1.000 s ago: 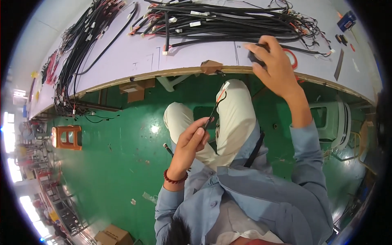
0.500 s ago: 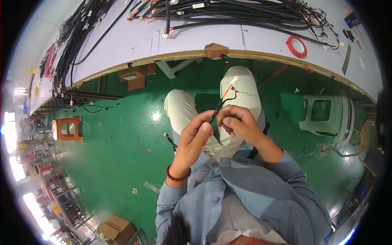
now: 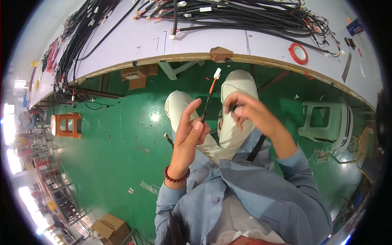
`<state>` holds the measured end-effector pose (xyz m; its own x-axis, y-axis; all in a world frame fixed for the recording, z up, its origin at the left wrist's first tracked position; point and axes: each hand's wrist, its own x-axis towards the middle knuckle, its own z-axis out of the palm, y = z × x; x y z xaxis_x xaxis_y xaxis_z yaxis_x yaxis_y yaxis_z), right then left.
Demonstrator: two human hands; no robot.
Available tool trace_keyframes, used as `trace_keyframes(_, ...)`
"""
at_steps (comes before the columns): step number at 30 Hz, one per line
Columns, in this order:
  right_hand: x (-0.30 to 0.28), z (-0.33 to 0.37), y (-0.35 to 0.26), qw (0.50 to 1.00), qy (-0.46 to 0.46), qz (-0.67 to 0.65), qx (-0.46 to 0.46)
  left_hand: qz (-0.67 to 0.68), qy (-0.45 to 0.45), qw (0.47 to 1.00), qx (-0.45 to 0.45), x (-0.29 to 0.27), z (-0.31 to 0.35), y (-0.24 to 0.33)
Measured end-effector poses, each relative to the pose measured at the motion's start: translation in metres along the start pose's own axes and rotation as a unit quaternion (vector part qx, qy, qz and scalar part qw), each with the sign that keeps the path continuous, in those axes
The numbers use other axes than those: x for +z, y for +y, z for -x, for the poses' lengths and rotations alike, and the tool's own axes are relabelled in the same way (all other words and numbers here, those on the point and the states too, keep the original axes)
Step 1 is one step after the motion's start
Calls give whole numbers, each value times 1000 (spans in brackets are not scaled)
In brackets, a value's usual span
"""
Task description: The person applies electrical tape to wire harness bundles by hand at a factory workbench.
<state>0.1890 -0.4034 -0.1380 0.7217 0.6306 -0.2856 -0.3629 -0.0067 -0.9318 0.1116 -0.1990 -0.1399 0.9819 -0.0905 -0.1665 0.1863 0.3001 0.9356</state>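
My left hand [image 3: 190,132] pinches a black wire cable [image 3: 207,107] between thumb and fingers, its index finger stretched out. The cable points up and away, and orange wires run from its end into a white connector [image 3: 217,73]. Apart from it on the right, my right hand [image 3: 254,113] has its fingers curled in a pinch. Something small and dark shows between those fingertips, too small to name. Beside my left wrist a black cable end [image 3: 168,138] with a pale tip sticks out; where it leads is hidden.
Ahead, a white worktable [image 3: 196,43] carries bundled black cables [image 3: 241,18], another cable heap [image 3: 75,49] and red tape [image 3: 298,54]. An orange stool [image 3: 66,125] stands left, a pale green stool [image 3: 324,122] right. Cardboard boxes lie under the table and at lower left [image 3: 110,228].
My right hand has moved off the cable to the right. The cable in my left hand has swung more upright, its white connector shifting left, and my left index finger has straightened.
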Motion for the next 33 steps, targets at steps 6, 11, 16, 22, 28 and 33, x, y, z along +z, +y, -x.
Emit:
trace_keyframes(6,23,-12,34,970,-96,-215,61,-31,-47,997,-53,10,7,6)
trace_keyframes(11,25,-9,23,986,-141,-88,1,-46,-37,997,-41,7,9,3)
trace_keyframes(16,24,0,24,991,-113,-46,-44,-47,-103,992,-57,1,8,7)
trace_keyframes(22,25,6,23,992,-95,-56,-65,-154,-77,985,25,4,8,6)
trace_keyframes(28,22,13,21,992,-98,-71,-40,-198,-74,977,37,8,10,16)
trace_keyframes(33,32,20,23,989,-47,-133,-35,-295,6,945,139,15,13,8)
